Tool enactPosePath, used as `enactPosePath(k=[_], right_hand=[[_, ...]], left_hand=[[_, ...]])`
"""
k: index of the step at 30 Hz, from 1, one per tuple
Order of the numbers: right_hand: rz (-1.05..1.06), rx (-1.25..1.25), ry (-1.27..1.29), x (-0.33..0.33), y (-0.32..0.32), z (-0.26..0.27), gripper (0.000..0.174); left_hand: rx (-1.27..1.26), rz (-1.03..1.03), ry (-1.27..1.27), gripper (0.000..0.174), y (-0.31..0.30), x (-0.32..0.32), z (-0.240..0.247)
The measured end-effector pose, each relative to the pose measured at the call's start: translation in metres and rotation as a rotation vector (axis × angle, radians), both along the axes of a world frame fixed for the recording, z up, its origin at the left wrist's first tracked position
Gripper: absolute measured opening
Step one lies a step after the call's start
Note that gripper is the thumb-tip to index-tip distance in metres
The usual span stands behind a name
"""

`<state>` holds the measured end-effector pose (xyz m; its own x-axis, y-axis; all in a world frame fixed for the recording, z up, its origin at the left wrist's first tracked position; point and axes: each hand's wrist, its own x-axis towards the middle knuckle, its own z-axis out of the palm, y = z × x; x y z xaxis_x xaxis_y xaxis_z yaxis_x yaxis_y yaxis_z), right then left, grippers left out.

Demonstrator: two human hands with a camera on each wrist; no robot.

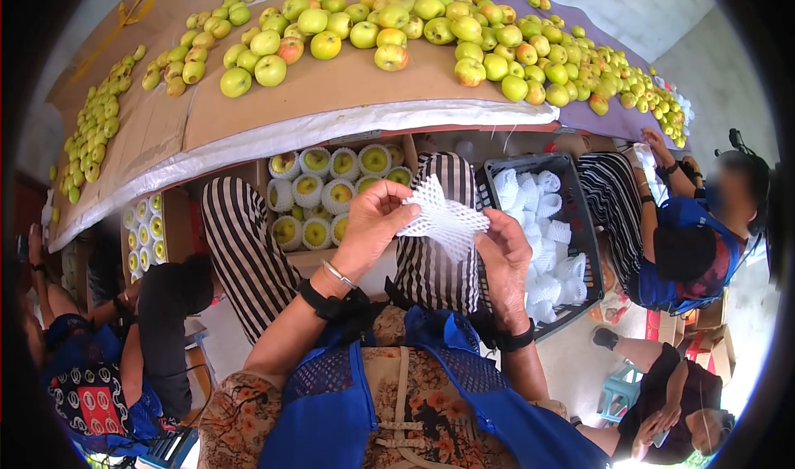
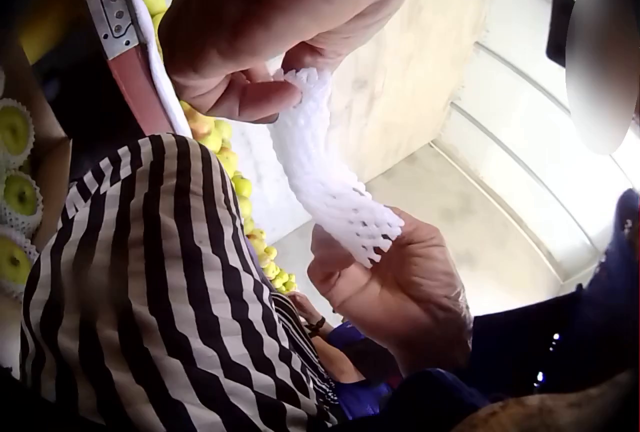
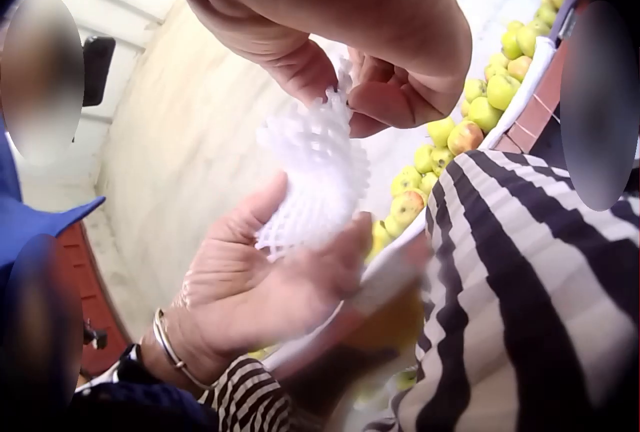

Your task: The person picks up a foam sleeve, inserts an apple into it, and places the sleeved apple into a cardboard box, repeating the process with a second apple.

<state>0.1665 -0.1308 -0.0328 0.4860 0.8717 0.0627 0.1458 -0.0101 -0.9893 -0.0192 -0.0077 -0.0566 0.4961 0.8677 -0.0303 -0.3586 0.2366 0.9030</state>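
Observation:
A white foam fruit net is stretched between both hands above the lap. My left hand pinches one end of it between thumb and fingers. At the other end, my right hand grips the net's edge with thumb and fingertips. In the left wrist view, the foam net looks like a bent tube with an open lattice at its lower end. Seen from the right wrist, the foam net spans the gap between the two hands, and no apple shows inside it.
Loose apples cover the cardboard-topped table ahead. Beneath its edge, a carton holds netted apples. A black crate of foam nets stands by the right knee. Other people sit at left and right.

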Motion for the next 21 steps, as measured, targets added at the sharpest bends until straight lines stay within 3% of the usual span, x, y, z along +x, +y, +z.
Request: enactPosePath(k=[2, 5, 6, 8, 9, 10, 11, 12, 13, 15, 18, 19, 21], right_hand=[[-0.068, -0.093, -0.32, 0.002, -0.002, 0.014, 0.063], [0.038, 0.054, -0.818, -0.013, 0.006, 0.054, 0.08], [0.115, 0.002, -0.793, -0.016, 0.01, 0.055, 0.09], [0.214, -0.101, -0.747, -0.024, 0.019, 0.052, 0.086], [0.312, -0.271, -0.659, -0.023, 0.026, 0.05, 0.064], [0.289, -0.234, -0.475, -0.024, 0.029, 0.042, 0.055], [0.266, -0.195, -0.292, -0.024, 0.031, 0.032, 0.047], [0.241, -0.156, -0.106, -0.025, 0.032, 0.028, 0.039], [0.233, -0.158, -0.089, -0.026, 0.031, 0.032, 0.03], [0.321, -0.163, -0.035, -0.025, 0.031, 0.035, 0.032], [0.461, -0.218, -0.101, -0.028, 0.032, 0.043, 0.037], [0.507, -0.239, -0.12, -0.028, 0.032, 0.044, 0.038], [0.599, -0.302, -0.143, -0.028, 0.031, 0.045, 0.039]], left_hand=[[0.096, -0.02, 0.083, 0.018, -0.001, -0.001, 0.006], [0.174, -0.107, 0.127, 0.019, -0.003, 0.001, 0.009], [0.191, -0.144, 0.127, 0.02, -0.003, 0.002, 0.012], [0.126, -0.194, 0.037, 0.029, -0.005, 0.003, 0.022], [0.09, -0.201, -0.049, 0.033, -0.007, 0.003, 0.028], [0.054, -0.207, -0.135, 0.038, -0.007, 0.004, 0.032], [0.036, -0.226, -0.179, 0.067, -0.001, 0.0, 0.025], [0.056, -0.232, -0.208, 0.076, 0.001, -0.002, 0.022], [0.074, -0.24, -0.236, 0.085, 0.0, -0.005, 0.019], [0.069, -0.321, -0.199, 0.103, -0.006, -0.013, 0.018], [0.059, -0.494, -0.06, 0.101, -0.01, -0.013, 0.016], [0.092, -0.489, -0.045, 0.088, -0.009, -0.012, 0.009], [0.064, -0.503, -0.047, 0.089, -0.004, -0.009, 0.011]])
